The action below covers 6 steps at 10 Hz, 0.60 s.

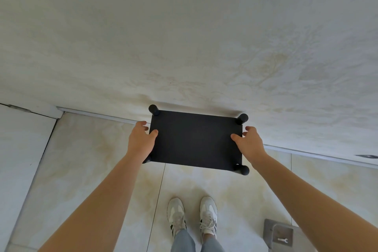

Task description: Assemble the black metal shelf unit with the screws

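The black metal shelf unit (195, 139) stands upright against the pale wall, seen from straight above. Its flat top panel shows, with round black post caps at the corners. My left hand (141, 141) grips the panel's left edge, thumb on top and fingers curled round the side. My right hand (248, 143) grips the right edge the same way. The lower shelves and the posts are hidden under the top panel. No screws are visible.
A marbled wall (204, 37) fills the upper view, with a white skirting strip (98, 115) along its base. The floor is pale tile. My two white sneakers (192, 217) stand just behind the shelf. A grey pouch with a small silver wrench (283, 240) lies at the lower right.
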Tool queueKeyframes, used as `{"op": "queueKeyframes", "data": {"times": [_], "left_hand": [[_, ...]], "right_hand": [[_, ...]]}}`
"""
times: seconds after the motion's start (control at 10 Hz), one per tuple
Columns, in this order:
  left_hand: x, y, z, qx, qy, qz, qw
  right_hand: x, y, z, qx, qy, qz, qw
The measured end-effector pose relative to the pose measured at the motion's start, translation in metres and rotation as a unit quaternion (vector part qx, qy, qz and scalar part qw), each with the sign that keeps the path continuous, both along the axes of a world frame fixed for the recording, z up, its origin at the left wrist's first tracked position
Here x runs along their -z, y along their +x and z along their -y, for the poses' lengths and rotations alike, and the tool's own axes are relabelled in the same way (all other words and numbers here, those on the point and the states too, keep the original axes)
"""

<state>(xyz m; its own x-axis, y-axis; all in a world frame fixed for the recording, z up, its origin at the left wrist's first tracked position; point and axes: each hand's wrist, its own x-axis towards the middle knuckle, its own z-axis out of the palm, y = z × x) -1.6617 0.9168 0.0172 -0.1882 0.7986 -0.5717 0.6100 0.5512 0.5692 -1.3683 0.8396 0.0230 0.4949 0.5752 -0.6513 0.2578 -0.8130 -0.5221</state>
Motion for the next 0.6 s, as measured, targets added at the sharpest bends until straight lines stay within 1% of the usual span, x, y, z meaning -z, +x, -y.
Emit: {"op": "queueKeyframes", "data": {"times": [0.2,0.3,0.5,0.6], "left_hand": [[-0.032,-0.004,0.016,0.013,0.054,-0.035,0.998],[-0.058,-0.002,0.032,0.031,0.081,-0.036,0.996],[-0.112,-0.003,0.085,0.104,0.127,-0.022,0.986],[-0.133,-0.011,0.117,0.141,0.159,-0.015,0.977]], "right_hand": [[-0.033,0.001,0.017,-0.046,0.033,0.035,0.998],[-0.055,-0.005,0.033,-0.077,0.066,0.054,0.993],[-0.104,-0.033,0.091,-0.154,0.112,0.091,0.977],[-0.129,-0.048,0.126,-0.168,0.149,0.124,0.967]]}}
